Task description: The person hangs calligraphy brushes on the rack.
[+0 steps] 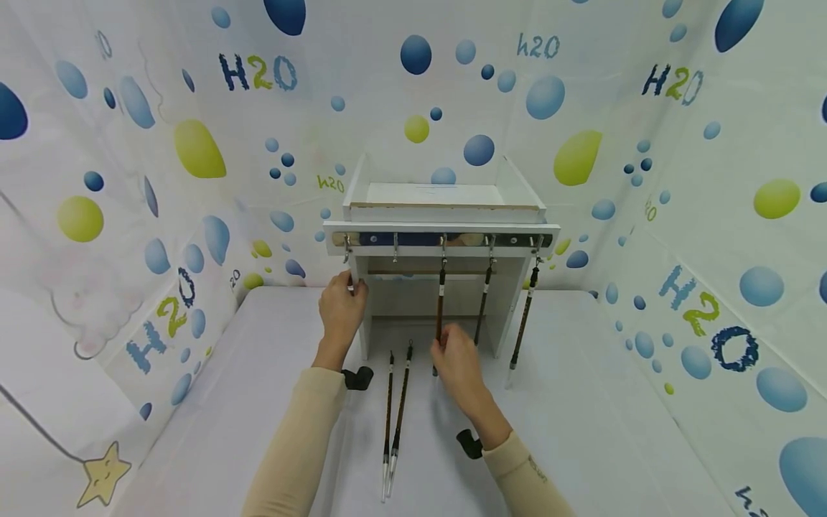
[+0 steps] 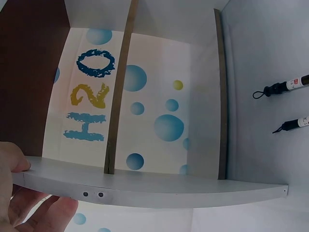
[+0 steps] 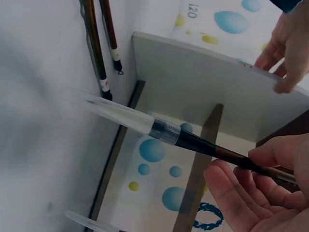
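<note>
A white wooden shelf rack (image 1: 446,215) stands on the table, with a row of metal hooks along its front rail. My left hand (image 1: 342,305) grips the front edge of its left side panel (image 2: 58,181), thumb on the inner face and fingers outside. From the middle hook hangs a calligraphy brush (image 1: 442,291), tip down. My right hand (image 1: 460,362) pinches this brush's dark handle between thumb and fingers. In the right wrist view a clear cap (image 3: 120,116) covers the bristles.
Two more brushes hang from the right hooks, an inner brush (image 1: 483,309) and an outer brush (image 1: 525,316). On the white table lie two capped brushes, a left brush (image 1: 388,416) and a right brush (image 1: 403,395), side by side between the forearms. A patterned curtain (image 1: 413,93) surrounds the table.
</note>
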`<move>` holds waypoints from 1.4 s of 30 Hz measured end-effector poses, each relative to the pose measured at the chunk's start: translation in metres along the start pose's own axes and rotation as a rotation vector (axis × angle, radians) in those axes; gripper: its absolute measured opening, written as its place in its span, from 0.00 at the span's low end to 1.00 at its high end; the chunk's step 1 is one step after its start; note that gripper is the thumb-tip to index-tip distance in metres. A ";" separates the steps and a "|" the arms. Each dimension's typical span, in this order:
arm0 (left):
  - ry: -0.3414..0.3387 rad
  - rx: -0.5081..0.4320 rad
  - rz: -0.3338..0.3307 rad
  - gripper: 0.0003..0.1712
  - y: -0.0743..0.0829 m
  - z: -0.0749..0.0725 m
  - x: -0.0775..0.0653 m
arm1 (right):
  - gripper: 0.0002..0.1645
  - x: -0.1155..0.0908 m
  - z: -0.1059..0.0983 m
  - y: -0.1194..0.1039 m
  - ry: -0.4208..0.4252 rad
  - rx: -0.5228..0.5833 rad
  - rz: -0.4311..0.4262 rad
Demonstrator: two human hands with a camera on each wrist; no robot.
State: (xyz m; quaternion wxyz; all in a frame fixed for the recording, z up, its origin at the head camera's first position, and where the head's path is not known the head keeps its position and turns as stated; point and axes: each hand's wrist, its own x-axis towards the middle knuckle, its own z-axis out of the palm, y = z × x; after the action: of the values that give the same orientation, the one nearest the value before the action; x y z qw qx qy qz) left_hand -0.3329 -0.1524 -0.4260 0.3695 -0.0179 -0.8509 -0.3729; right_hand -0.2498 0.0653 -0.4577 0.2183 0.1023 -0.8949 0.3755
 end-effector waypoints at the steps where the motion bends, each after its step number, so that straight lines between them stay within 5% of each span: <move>1: -0.002 -0.001 -0.001 0.14 0.000 0.000 0.000 | 0.05 0.002 0.000 0.001 -0.003 -0.003 0.002; 26: -0.035 -0.004 -0.033 0.16 0.005 -0.001 0.000 | 0.05 0.029 0.008 0.016 -0.062 -0.042 0.070; 36: -0.022 -0.004 -0.029 0.16 0.002 0.000 0.001 | 0.08 0.034 0.005 0.013 0.002 -0.064 0.006; 42: -0.017 -0.005 -0.027 0.16 0.000 0.000 0.001 | 0.11 0.038 -0.014 -0.001 0.046 -0.050 -0.025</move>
State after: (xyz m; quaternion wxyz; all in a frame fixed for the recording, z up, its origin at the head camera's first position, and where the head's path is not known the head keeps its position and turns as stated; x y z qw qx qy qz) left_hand -0.3335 -0.1529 -0.4257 0.3571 -0.0108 -0.8532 -0.3800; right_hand -0.2783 0.0735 -0.4307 0.2461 0.0991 -0.8974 0.3525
